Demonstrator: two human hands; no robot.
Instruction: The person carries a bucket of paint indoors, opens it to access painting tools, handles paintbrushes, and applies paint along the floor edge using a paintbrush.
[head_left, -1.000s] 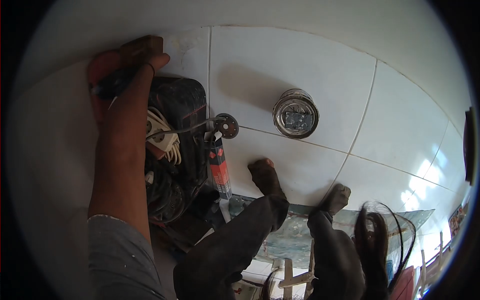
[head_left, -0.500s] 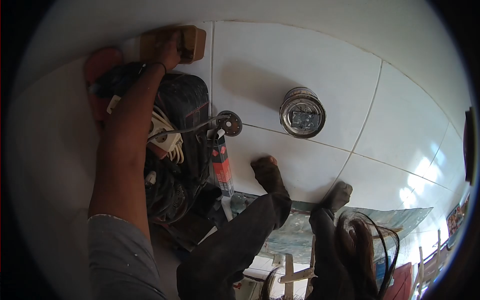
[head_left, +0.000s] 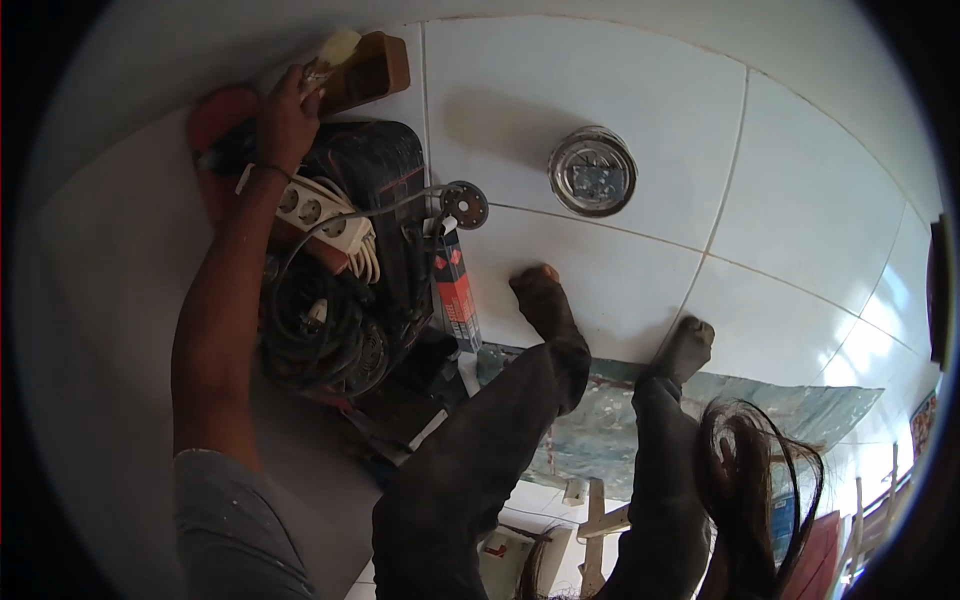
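Observation:
My left hand (head_left: 287, 122) is closed around a paintbrush (head_left: 316, 74) with pale bristles, which point up and to the right. The brush is just beside and above a brown plastic box (head_left: 398, 68) near the wall. Below my left wrist lie a white power strip (head_left: 322, 215) with its cord and a black bag or case (head_left: 375, 160). On the tiles to the right stands an open metal can (head_left: 592, 172) with a dark flat piece inside it. My right hand is out of view.
A coiled black cable (head_left: 310, 340), a round disc (head_left: 464, 205) and a red and black box (head_left: 456, 290) lie left of my feet. A stained sheet (head_left: 600, 430) lies under my legs. Wooden pieces (head_left: 594, 530) and long hair (head_left: 740, 470) are at the bottom.
My left hand has come up out of the brown box and moved left, now with the paintbrush in it. The view has shifted slightly, uncovering more of the power strip.

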